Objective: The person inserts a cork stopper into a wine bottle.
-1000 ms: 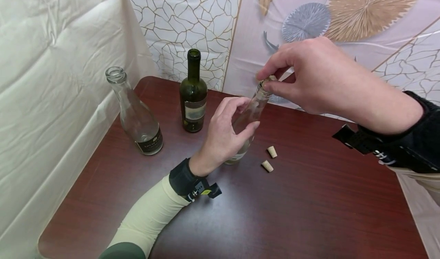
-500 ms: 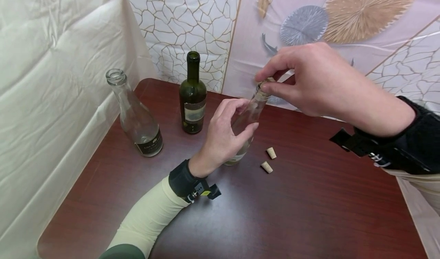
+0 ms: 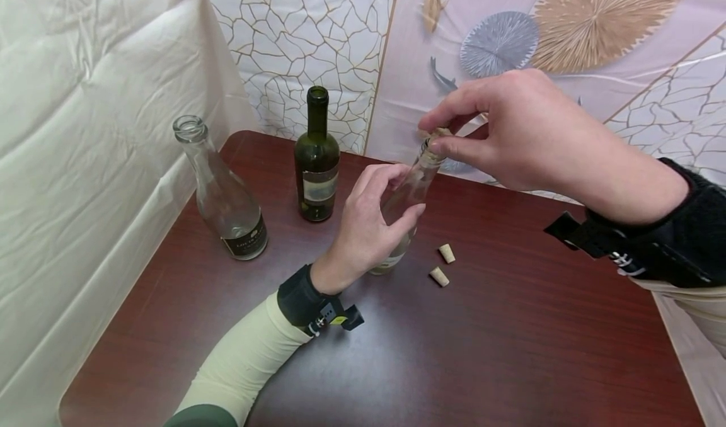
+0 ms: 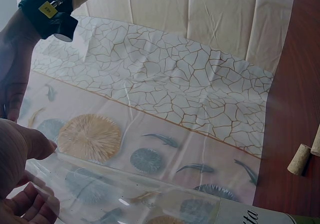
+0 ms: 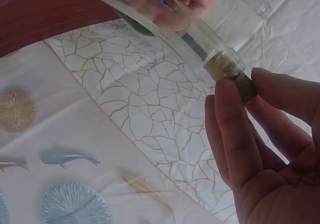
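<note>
Three bottles are seen on the table (image 3: 510,351). A clear bottle (image 3: 407,194) is tilted near the middle of the table, its base resting on the wood and its neck leaning toward the patterned backdrop; no liquid can be made out in it, though the glass is partly hidden by fingers. A cork (image 5: 235,78) is seated partway in its mouth, with the outer end protruding. A second clear bottle (image 3: 224,194) with a dark label stands upright and uncorked near the left edge of the table, and appears empty. A dark green bottle (image 3: 317,162) stands upright and uncorked farther back; its contents cannot be told through the dark glass.

Three corks are counted in all: the one in the tilted bottle's mouth, and two loose corks (image 3: 442,264) lying close together on the table just right of that bottle's base.

The body of the tilted bottle is gripped by the left hand (image 3: 368,225), with fingers curled over the top and the thumb pressed to the side. The protruding cork is pinched by the right hand (image 3: 510,131) between the thumb and the forefinger, the remaining fingers being loosely curled behind. Both hands are thus closed on something, one on the glass and the other on the cork, and they are held near each other.
</note>
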Demonstrator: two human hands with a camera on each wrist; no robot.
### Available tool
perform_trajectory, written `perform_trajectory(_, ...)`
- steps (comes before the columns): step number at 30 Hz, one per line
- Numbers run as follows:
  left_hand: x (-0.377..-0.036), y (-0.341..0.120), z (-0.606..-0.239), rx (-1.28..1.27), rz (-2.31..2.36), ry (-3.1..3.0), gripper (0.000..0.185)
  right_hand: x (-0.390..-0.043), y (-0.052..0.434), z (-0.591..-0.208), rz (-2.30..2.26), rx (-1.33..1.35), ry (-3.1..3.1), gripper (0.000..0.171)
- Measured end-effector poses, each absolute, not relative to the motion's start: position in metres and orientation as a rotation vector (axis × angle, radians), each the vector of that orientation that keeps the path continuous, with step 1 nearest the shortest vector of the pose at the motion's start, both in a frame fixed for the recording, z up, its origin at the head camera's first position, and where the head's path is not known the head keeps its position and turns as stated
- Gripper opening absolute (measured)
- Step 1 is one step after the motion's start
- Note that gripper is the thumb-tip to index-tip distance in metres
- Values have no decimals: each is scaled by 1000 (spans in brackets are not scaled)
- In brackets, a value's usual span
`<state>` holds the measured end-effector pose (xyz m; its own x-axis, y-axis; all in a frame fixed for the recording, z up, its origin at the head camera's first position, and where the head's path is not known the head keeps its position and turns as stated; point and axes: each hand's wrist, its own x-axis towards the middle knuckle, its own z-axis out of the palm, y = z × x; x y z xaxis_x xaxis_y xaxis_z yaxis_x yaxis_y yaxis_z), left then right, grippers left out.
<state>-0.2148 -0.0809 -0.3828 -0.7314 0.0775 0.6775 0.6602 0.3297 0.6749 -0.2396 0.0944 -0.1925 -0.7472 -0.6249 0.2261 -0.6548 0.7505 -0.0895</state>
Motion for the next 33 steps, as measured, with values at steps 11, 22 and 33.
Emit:
perform_trajectory(11,-213,-79,-384,-650,-1415,-2055,49,-264,112,-193,152,976,-2698,17)
perform_trajectory(22,-214,-78,-385,-643,-1405,-2056,49,-244,94,-179,68,959,-2760,7)
perform_trajectory(33,-214,-80,-384,-641,-1397,-2054,50,-245,93,-175,59,940,-2824,11)
